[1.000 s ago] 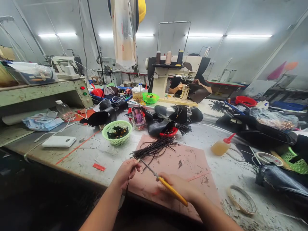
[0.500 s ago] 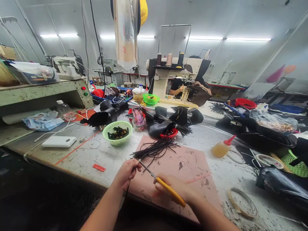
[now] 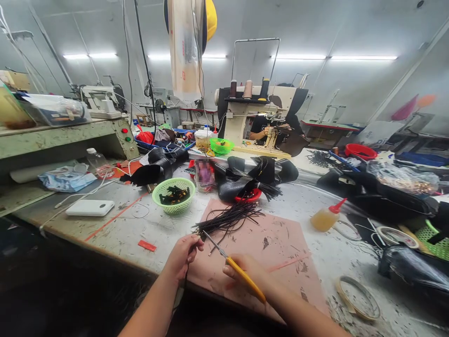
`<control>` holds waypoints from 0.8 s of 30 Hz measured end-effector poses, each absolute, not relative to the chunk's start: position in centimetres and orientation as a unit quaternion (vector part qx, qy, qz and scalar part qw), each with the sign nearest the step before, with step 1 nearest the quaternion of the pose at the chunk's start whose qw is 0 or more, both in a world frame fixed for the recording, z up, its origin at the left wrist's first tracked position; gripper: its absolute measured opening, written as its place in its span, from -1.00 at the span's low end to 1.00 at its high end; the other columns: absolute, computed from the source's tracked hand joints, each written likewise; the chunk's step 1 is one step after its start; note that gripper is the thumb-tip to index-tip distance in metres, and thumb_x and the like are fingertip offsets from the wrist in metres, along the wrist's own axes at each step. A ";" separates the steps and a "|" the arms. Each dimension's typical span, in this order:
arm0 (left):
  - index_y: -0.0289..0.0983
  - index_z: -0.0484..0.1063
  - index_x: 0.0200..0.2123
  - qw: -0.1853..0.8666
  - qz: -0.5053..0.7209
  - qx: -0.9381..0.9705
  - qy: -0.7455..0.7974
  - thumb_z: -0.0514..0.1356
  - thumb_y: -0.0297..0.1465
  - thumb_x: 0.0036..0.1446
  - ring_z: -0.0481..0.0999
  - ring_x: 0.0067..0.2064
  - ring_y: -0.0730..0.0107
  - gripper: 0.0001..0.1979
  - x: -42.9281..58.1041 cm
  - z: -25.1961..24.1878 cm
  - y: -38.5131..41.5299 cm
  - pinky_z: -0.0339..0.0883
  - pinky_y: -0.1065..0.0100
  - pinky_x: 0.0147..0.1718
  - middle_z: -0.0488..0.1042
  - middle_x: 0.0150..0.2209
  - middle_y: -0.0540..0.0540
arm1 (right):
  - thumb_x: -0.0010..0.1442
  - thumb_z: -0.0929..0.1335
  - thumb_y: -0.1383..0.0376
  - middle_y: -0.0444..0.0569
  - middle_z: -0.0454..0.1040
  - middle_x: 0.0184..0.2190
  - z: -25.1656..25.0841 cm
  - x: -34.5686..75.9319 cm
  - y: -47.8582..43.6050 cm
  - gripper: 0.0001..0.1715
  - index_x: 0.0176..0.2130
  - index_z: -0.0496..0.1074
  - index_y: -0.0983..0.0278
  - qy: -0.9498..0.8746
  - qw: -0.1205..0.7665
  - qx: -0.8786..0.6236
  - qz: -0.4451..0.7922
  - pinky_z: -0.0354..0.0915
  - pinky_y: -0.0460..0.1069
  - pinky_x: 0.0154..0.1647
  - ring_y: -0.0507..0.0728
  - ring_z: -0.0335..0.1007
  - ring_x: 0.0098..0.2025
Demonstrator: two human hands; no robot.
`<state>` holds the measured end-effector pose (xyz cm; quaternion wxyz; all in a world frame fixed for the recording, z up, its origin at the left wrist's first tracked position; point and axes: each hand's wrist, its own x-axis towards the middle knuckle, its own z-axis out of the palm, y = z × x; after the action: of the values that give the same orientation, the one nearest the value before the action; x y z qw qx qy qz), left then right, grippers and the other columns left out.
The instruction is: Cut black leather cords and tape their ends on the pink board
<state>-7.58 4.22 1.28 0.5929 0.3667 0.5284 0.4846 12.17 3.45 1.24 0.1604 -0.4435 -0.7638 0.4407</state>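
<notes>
My left hand is closed in a pinch on a thin black strap, whose tail hangs down past the table edge. In my right hand is a pair of scissors with yellow handles. Their blades point up and left, with the tips just right of my left fingertips. Beyond both hands a bundle of thin black cords lies on a pink sheet. The strap's end between my fingers is too small to make out.
A light green basket of small black pieces stands behind my left hand. Black leather pieces lie at the back. To the right are a glue bottle and a tape roll. A co-worker sits behind a sewing machine.
The scissor tips have shifted slightly away from my left fingertips. My left hand keeps its pinch on the strap. The whole view has moved a little.
</notes>
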 end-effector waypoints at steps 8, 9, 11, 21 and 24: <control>-0.31 0.30 -0.58 0.625 0.401 0.417 0.524 0.23 -0.26 -0.28 0.01 -0.70 0.66 -0.75 -3.9 1.7 1.9 -0.20 0.52 -0.69 0.29 -0.67 0.09 | -0.12 0.29 0.42 -0.18 0.32 -0.45 1.6 12.9 2.8 -0.49 -0.12 0.18 0.19 -0.652 0.341 -0.438 0.516 0.24 -0.08 -0.43 0.02 0.27 -0.46; -0.30 0.31 -0.58 0.615 0.389 0.441 0.525 0.23 -0.25 -0.27 0.04 -0.68 0.64 -0.76 -3.5 1.8 1.7 -0.14 0.51 -0.67 0.28 -0.66 0.09 | -0.13 0.28 0.43 -0.17 0.34 -0.44 1.6 13.0 2.7 -0.50 -0.12 0.18 0.19 -0.642 0.359 -0.437 0.518 0.25 -0.08 -0.42 0.02 0.28 -0.44; -0.29 0.31 -0.57 0.578 0.369 0.506 0.523 0.21 -0.26 -0.21 0.13 -0.60 0.56 -0.78 -2.7 1.8 1.5 -0.01 0.49 -0.61 0.27 -0.63 0.09 | -0.12 0.28 0.43 -0.18 0.36 -0.47 1.8 13.1 2.5 -0.51 -0.13 0.20 0.20 -0.637 0.373 -0.435 0.515 0.25 -0.08 -0.44 0.02 0.29 -0.45; -0.28 0.33 -0.53 0.521 0.226 0.640 0.518 0.08 -0.21 -0.08 0.20 -0.56 0.45 -0.77 -1.6 1.3 1.2 0.09 0.45 -0.57 0.25 -0.61 0.07 | -0.09 0.23 0.45 -0.18 0.35 -0.50 2.2 18.6 2.8 -0.54 -0.12 0.26 0.23 -0.725 0.351 -0.525 0.275 0.18 -0.13 -0.47 0.00 0.25 -0.50; -0.27 0.33 -0.51 0.542 0.172 0.620 0.541 0.09 -0.14 -0.16 0.14 -0.66 0.49 -0.70 -2.8 0.9 1.4 0.05 0.45 -0.66 0.18 -0.68 0.12 | -0.04 0.21 0.43 -0.13 0.39 -0.49 2.3 24.9 4.9 -0.52 -0.07 0.24 0.25 -0.638 0.335 -0.667 0.189 0.20 -0.09 -0.40 0.06 0.31 -0.46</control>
<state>-2.82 1.36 0.90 0.5417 0.6199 0.5410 0.1720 24.91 4.90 2.30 0.3348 -0.6667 -0.6384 0.1894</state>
